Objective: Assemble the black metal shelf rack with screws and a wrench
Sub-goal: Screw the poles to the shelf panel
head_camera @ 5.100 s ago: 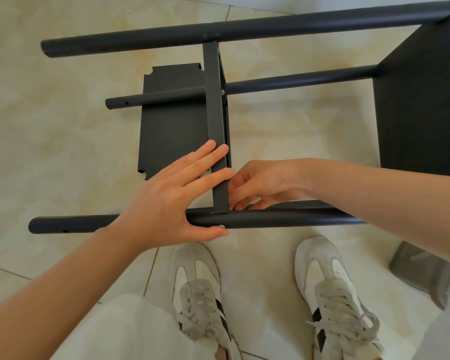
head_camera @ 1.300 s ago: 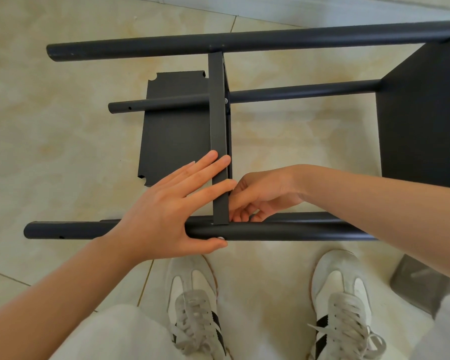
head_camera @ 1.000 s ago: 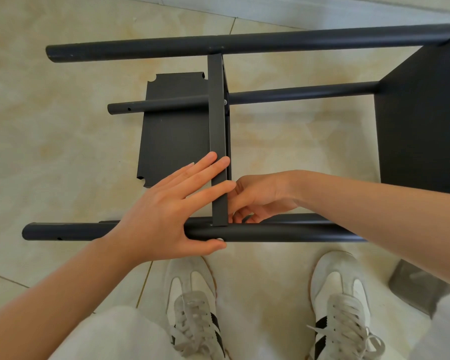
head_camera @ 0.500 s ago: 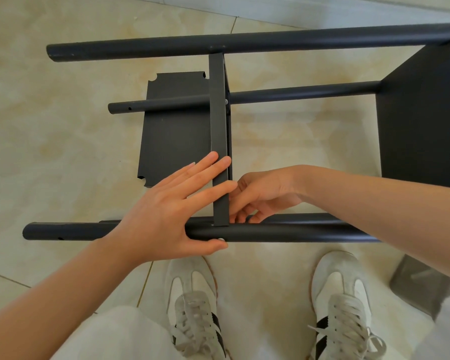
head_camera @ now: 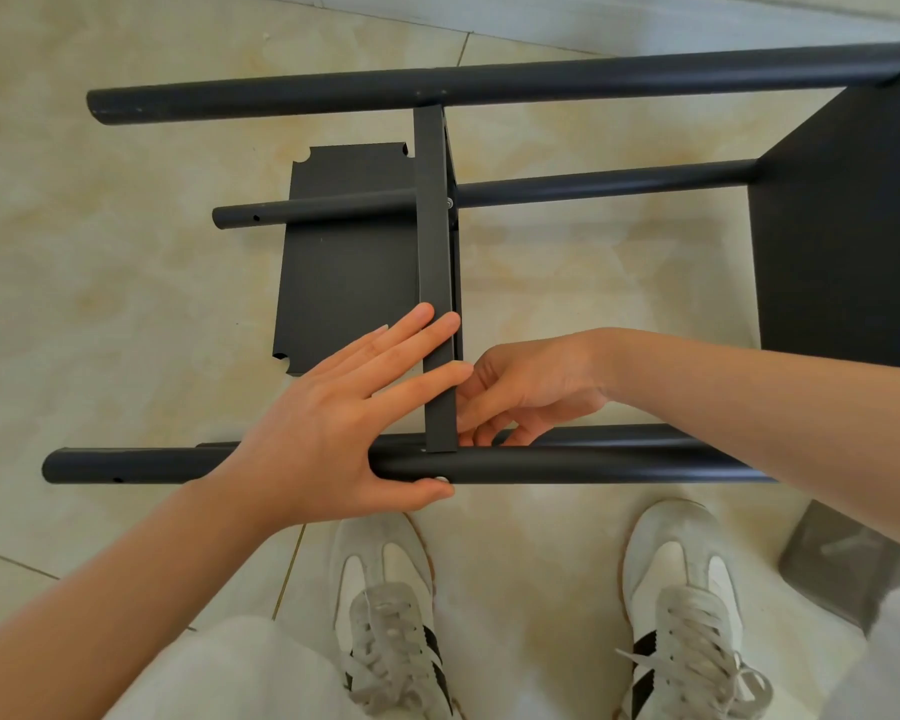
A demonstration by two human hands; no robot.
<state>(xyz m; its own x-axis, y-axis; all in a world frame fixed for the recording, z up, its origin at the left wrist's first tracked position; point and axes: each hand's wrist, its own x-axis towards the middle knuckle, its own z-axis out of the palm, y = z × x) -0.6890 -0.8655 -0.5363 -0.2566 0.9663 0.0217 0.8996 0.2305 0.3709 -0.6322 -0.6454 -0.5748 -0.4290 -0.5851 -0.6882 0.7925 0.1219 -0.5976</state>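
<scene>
**Left flat, right curled at the joint**

My left hand lies flat, fingers straight across the shelf edge, thumb under the pole just beside the screw. My right hand curls in behind the shelf; what it pinches, if anything, is hidden. The shelf runs 12 to 6, the pole 9 to 3, and they meet at the shelf's 6 end. That joint lies at 3 from my left palm and 8 from my right, so I judge the right hand nearer for tightening.
</scene>
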